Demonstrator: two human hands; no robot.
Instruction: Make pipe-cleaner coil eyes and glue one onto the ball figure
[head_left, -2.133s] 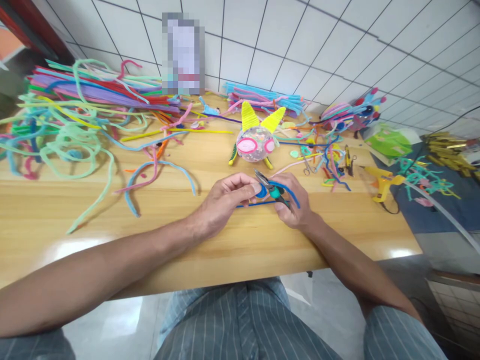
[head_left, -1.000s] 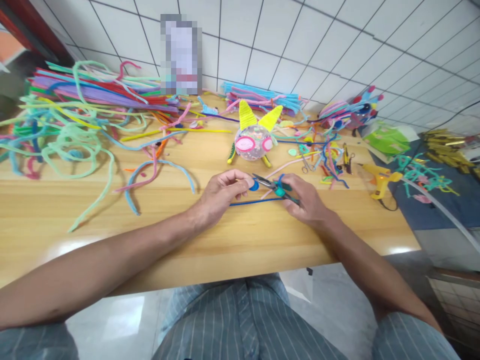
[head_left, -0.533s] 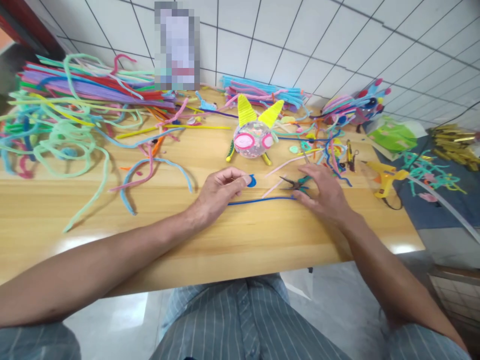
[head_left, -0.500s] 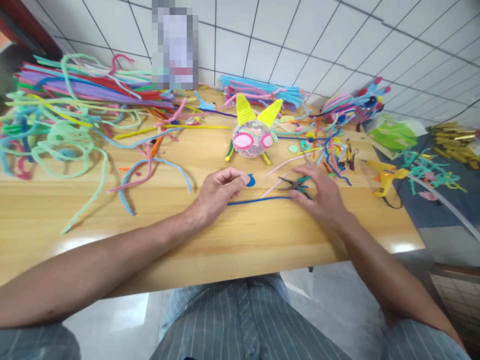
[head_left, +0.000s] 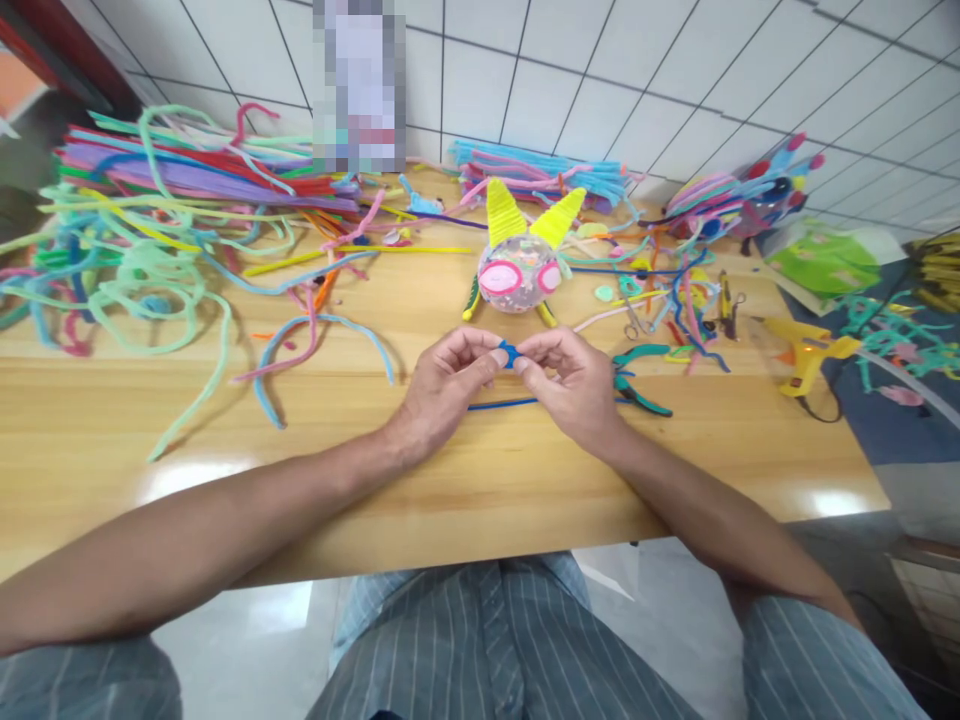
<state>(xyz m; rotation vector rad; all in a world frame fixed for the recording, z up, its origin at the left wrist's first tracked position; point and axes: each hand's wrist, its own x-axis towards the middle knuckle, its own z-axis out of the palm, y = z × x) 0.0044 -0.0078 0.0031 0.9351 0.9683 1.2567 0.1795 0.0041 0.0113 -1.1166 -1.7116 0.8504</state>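
Both hands meet over the middle of the wooden table (head_left: 450,490). My left hand (head_left: 448,385) pinches a small blue pipe-cleaner coil (head_left: 508,353) between thumb and fingers. My right hand (head_left: 570,385) pinches the same coil from the other side. A straight blue pipe cleaner (head_left: 501,404) lies on the table under the hands. Green-handled pliers (head_left: 637,375) lie just right of my right hand, untouched. Beyond the hands stands a round glittery figure (head_left: 521,275) with pink eyes and yellow ears.
Heaps of coloured pipe cleaners (head_left: 150,230) cover the left and back of the table. Smaller scraps and small scissors (head_left: 637,320) lie at the right. A yellow glue gun (head_left: 806,355) rests near the right edge. A second crafted figure (head_left: 739,200) sits back right.
My right hand set the pliers down on the table to the right, then came back left and joined my left hand on the blue coil. The camera view shifted slightly.
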